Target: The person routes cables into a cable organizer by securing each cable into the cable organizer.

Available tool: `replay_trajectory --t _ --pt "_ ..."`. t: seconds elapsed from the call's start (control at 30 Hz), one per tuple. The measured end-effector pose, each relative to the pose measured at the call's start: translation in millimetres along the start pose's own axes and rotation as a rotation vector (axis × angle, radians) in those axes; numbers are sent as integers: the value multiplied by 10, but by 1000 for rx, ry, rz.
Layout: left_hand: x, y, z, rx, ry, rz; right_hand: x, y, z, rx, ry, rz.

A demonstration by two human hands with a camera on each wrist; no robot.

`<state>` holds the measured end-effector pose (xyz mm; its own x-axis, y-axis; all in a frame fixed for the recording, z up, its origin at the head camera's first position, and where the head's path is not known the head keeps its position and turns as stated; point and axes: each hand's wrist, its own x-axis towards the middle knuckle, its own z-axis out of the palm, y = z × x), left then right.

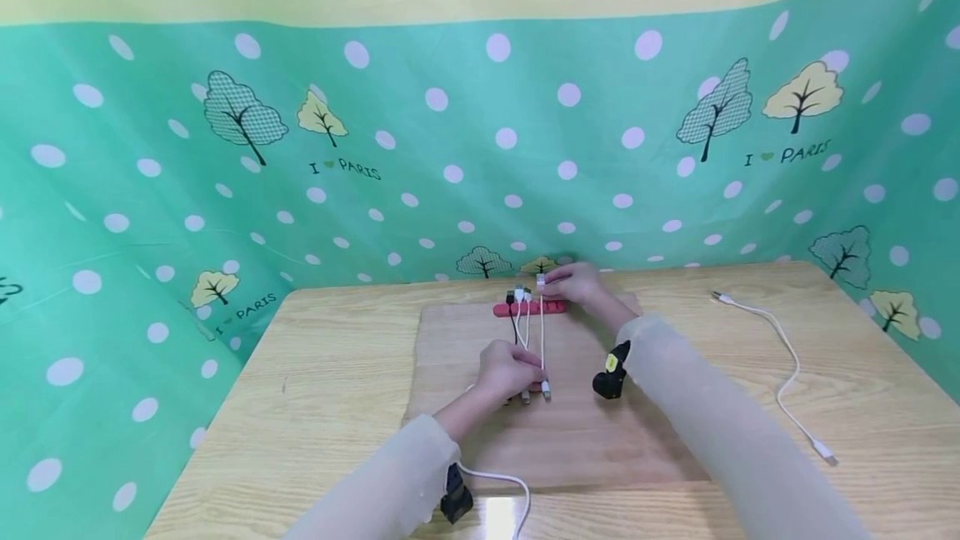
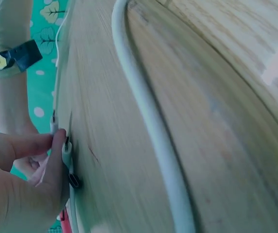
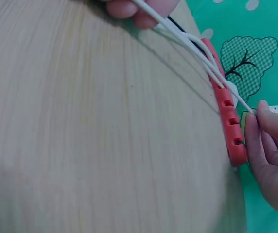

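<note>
A white USB cable (image 1: pixel 542 330) is stretched straight between my two hands, above the wooden board. My left hand (image 1: pixel 506 369) pinches it near the connector at its near end; in the left wrist view thumb and finger meet there. At the far end, my right hand (image 1: pixel 576 282) pinches the cable beside its USB plug (image 3: pixel 274 109). Just below that hand lies a red cable holder (image 3: pixel 234 145), with several slots showing no cable in the right wrist view. A black cable (image 1: pixel 513 322) and white cables (image 1: pixel 528 323) sit in its left part. Other connectors (image 2: pixel 74 180) lie beside my left fingers.
The wooden board (image 1: pixel 585 440) lies on a wood-grain table (image 1: pixel 337 373). A loose white cable (image 1: pixel 787 357) lies curved at the right. Another white cable (image 1: pixel 498 476) runs past my left wrist at the front. A green dotted curtain (image 1: pixel 450 140) hangs behind.
</note>
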<state>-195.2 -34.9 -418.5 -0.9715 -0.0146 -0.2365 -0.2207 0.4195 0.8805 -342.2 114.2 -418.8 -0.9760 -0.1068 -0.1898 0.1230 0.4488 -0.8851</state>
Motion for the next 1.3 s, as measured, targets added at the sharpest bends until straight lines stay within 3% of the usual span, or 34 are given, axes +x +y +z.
replay_trajectory --t 0.1,0.33,0.57,0.83,0.97,1.03,1.3 --pt "-25 28 -12 9 15 -15 29 32 41 -74 24 -9" --pt "-26 59 -12 10 17 -40 50 65 110 -97 52 -15" --pt "-12 62 -9 10 51 -25 -28 -16 204 -221 175 -109" --pt "-21 72 -7 60 93 6 -74 -52 364 -255 277 -143" --pt "8 66 -15 55 103 0 -66 -58 373 -243 285 -157" --pt "18 57 -17 36 96 -6 -60 -46 353 -226 265 -143" --pt "-10 61 -49 -1 20 -55 -51 -23 268 -52 178 39"
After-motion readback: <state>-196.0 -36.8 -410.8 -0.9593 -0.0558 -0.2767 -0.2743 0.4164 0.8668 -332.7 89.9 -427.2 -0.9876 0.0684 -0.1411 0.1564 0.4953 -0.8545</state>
